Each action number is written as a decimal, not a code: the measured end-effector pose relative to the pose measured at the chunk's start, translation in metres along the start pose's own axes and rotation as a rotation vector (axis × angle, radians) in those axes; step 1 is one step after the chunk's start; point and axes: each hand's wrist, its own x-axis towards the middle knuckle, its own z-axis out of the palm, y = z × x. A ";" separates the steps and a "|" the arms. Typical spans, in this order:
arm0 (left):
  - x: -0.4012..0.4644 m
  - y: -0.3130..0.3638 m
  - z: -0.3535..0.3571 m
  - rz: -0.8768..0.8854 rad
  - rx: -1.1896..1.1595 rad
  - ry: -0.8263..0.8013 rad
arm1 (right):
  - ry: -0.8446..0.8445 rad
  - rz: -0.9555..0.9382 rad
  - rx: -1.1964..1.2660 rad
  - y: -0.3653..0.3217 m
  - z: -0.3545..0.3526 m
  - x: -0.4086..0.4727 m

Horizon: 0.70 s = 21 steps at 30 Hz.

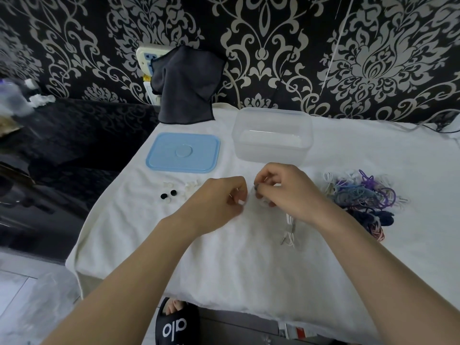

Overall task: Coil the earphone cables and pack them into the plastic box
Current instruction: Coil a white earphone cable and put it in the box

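White earphone cable (290, 226) is pinched between the closed left hand (224, 197) and right hand (286, 189) at mid-surface, before the clear plastic box (272, 135) near the far edge.

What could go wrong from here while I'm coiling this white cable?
Three risks, as I judge them:
1. The white cable trails loose below the right hand, so the coil may unwind.
2. The tangled cable pile lies close by; the tail could snag it.
3. The small ear tips sit loose near the left hand and could be knocked off the cloth.
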 end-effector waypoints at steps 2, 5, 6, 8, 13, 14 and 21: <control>0.002 0.001 0.000 -0.005 -0.034 0.016 | -0.039 0.011 0.050 0.000 -0.001 -0.001; 0.003 0.002 0.000 -0.024 -0.077 0.033 | -0.067 -0.006 0.050 -0.001 -0.001 -0.001; 0.003 0.003 0.000 -0.027 -0.080 0.036 | -0.065 -0.012 0.057 -0.001 -0.001 -0.001; 0.004 0.003 -0.002 -0.018 -0.077 0.048 | -0.053 -0.005 0.089 -0.001 -0.001 -0.001; 0.002 0.004 -0.005 0.004 -0.077 0.107 | -0.052 0.006 0.167 -0.002 -0.004 0.000; 0.002 0.004 -0.005 0.002 -0.087 0.116 | -0.054 0.006 0.175 -0.002 -0.004 0.000; 0.000 0.007 -0.008 0.005 -0.113 0.159 | -0.081 -0.002 0.213 -0.004 -0.003 -0.002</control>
